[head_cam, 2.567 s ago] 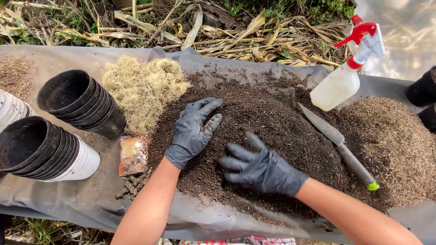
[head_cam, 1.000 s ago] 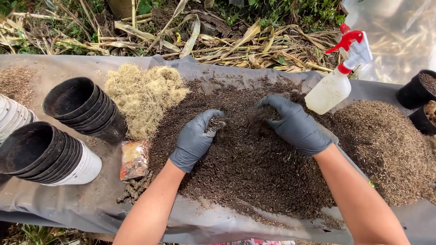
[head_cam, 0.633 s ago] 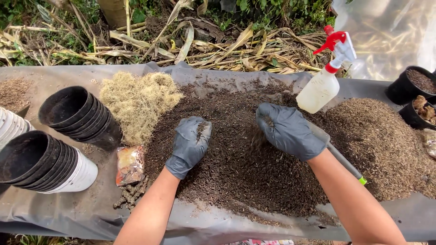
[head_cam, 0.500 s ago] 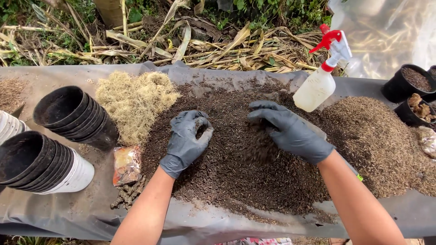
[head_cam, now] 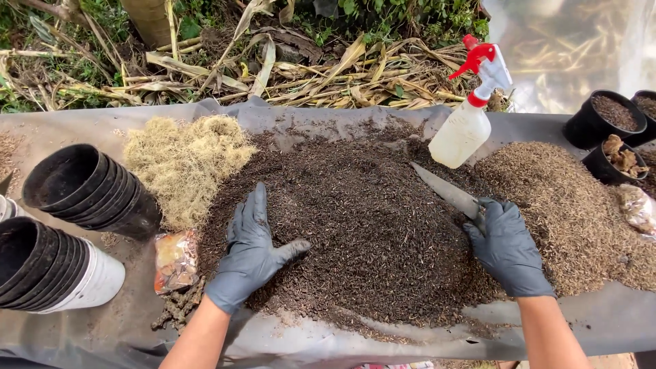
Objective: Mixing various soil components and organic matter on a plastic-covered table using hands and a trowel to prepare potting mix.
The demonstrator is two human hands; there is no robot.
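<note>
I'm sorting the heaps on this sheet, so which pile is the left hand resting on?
The dark soil pile in the middle, under the left hand. The straw-coloured pile and brown husk pile lie either side.

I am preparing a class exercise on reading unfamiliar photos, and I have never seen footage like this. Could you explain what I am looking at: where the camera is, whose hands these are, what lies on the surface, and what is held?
There is no machine here. The camera sits on a person's head and looks down at their own two hands in dark gloves.

The left hand lies flat, fingers spread, on a big mound of dark soil mix. The right hand has closed its grip on the handle of a knife, whose blade lies on the mix.

All this rests on a grey sheet. On it are also a pale yellow fibre heap, a browner husk pile, a spray bottle with a red trigger, stacked black pots, a small clear packet, and filled pots at the far right. Dry leaves and grass lie behind.
</note>
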